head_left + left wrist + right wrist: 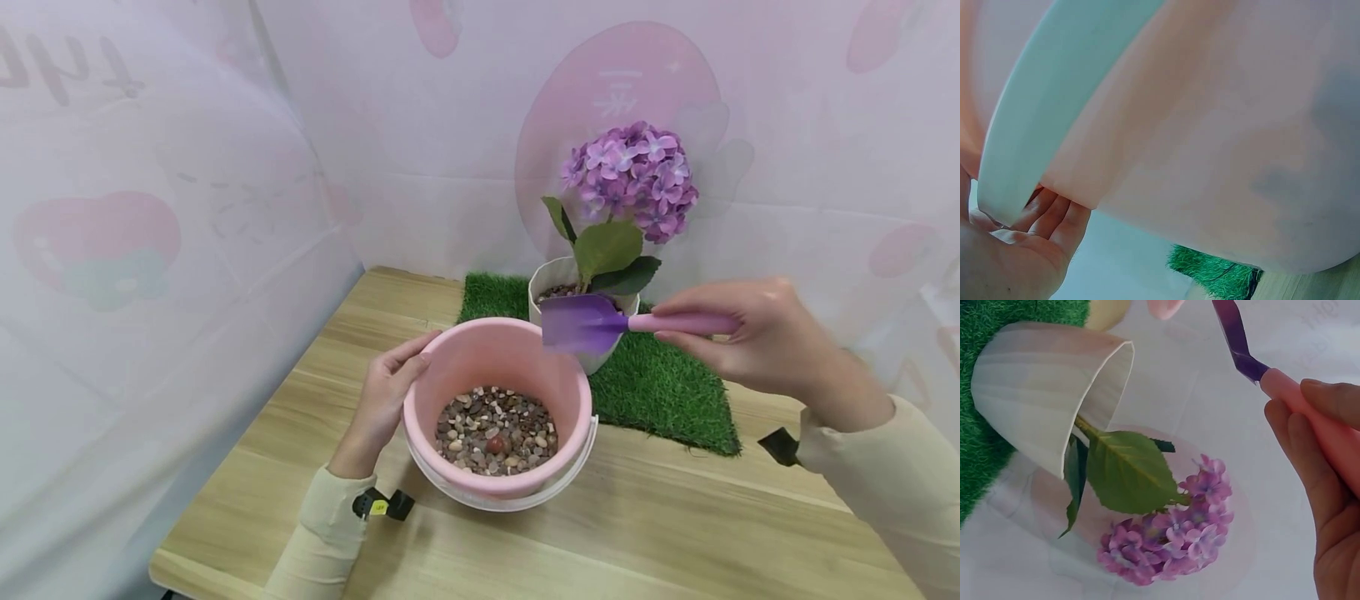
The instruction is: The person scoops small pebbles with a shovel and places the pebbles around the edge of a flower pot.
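My left hand (386, 392) grips the left side of a pink bucket (420, 421), thumb at the rim and fingers against the outer wall. In the left wrist view, the bucket's pale handle (1041, 119) passes by those fingers. Pebbles (498, 429) cover the bucket's bottom, with one reddish stone (496, 445) among them. My right hand (772, 337) holds a small trowel by its pink handle (686, 323). The trowel's purple blade (581, 322), slightly blurred, is above the bucket's far right rim and in front of the white flowerpot (551, 275). Whether the blade carries anything, I cannot tell.
A purple hydrangea (633, 179) with green leaves stands in the flowerpot, which has pebbles in it. The pot is on a green turf mat (667, 396) behind the bucket. Beneath lies a wooden table (675, 517). Printed white cloth (450, 125) hangs behind and at the left.
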{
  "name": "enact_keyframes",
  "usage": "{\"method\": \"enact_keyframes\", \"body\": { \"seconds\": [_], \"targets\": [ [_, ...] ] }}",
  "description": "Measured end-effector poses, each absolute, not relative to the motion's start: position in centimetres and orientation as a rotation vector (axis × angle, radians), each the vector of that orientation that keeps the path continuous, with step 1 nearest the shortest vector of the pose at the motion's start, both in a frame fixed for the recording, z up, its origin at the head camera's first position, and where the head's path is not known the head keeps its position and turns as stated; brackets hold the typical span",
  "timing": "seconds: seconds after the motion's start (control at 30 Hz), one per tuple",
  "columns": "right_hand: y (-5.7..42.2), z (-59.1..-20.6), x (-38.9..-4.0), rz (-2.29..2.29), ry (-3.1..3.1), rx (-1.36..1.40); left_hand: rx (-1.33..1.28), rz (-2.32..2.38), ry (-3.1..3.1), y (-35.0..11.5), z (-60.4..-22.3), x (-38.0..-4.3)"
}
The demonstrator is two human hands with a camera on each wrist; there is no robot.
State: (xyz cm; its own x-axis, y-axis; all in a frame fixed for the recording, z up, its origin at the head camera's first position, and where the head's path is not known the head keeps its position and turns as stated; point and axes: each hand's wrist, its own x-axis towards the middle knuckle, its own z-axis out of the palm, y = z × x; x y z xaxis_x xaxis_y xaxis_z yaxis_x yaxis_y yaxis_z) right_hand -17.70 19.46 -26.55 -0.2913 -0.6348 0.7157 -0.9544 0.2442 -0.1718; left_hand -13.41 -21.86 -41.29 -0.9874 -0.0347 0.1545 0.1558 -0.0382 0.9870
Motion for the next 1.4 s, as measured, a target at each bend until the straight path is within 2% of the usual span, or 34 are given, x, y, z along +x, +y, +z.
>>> {"method": "enact_keyframes", "body": {
  "seconds": [0.3, 0.77, 1.4],
  "targets": [
    [17.4, -25.3, -16.9, 0.756, -2.044, 1.665, -0.119, -2.167, -2.090, -21.9, -41.2, -13.4],
    [12.8, -24.8, -16.0, 0.638, -2.445, 1.737, -0.092, -2.190, -2.078, -22.0, -41.3, -13.5],
    [6.2, -24.6, -15.6, 0.129, -2.923, 1.573, -0.131, -2.179, -2.076, -21.9, -41.4, -13.5]
  ]
}}
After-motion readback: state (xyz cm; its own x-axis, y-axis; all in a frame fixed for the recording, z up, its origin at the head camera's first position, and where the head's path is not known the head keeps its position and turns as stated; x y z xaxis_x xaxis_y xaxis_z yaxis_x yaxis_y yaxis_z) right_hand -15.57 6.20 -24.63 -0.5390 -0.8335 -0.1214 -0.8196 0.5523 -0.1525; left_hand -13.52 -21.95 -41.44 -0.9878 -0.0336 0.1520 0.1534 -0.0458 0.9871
